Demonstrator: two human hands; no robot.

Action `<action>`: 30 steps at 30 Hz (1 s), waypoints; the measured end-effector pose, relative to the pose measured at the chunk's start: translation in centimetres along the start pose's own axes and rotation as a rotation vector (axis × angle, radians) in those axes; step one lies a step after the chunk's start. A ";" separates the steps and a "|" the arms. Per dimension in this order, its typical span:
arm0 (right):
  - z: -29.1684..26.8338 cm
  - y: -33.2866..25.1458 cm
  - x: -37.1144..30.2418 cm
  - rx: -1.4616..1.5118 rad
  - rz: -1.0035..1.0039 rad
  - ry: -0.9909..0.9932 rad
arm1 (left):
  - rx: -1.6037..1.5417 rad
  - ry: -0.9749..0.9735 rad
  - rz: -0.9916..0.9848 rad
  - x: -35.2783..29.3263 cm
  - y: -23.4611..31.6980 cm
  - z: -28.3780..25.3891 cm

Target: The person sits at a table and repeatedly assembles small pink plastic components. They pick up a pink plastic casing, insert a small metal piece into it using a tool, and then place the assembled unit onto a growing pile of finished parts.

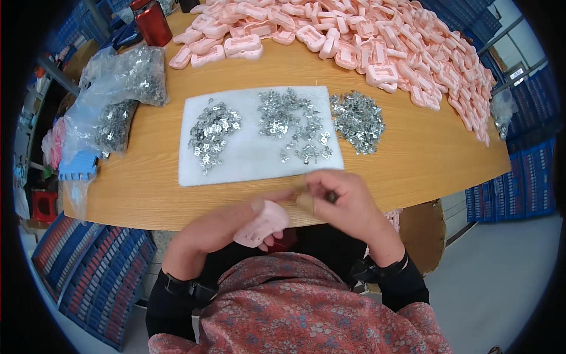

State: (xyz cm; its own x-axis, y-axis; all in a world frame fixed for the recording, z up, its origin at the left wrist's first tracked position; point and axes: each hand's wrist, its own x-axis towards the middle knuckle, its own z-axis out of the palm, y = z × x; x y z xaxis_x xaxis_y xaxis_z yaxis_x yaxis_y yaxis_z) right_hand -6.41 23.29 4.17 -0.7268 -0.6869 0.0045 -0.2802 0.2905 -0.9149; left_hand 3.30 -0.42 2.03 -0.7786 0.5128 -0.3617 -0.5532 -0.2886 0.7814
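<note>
My left hand (218, 227) is closed around a pale pink plastic shell (263, 225), held just off the near table edge with its fingers underneath. Close to it on the right, my right hand (348, 203) has its fingertips pinched together; motion blur hides what small thing is in them. Beyond both hands lies a white foam sheet (244, 162). It carries a heap of small silvery metal pieces (213, 134) on its left part and scattered metal pieces (283, 112) on its right. Another metal heap (357, 121) sits on the wood beside the sheet.
Many pink shells (368, 44) are piled across the table's far and right side. Clear plastic bags of metal parts (141, 74) lie at the left, near a red flask (151, 23). Blue racks (94, 271) stand beside the wooden table (141, 194).
</note>
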 end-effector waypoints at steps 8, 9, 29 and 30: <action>0.4 0.4 5.9 -0.643 -0.164 0.169 | -0.368 0.179 0.202 0.3 -0.9 -1.4; 0.3 0.5 6.3 -0.639 -0.168 0.170 | -0.377 0.196 0.218 0.3 -0.9 -1.5; 0.8 0.2 8.1 -0.786 -0.166 0.068 | -0.549 0.186 0.281 0.6 -0.9 -2.3; 0.9 0.1 8.0 -0.654 -0.123 0.085 | -0.554 0.191 0.279 0.6 -0.9 -2.3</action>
State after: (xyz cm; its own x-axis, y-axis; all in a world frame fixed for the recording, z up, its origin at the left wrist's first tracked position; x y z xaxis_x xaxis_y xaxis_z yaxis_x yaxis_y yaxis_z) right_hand -11.74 17.21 3.73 -0.7046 -0.6938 0.1489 -0.6668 0.5757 -0.4732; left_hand 2.66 -1.72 -0.08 -0.9260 0.2201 -0.3067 -0.3535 -0.7907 0.4998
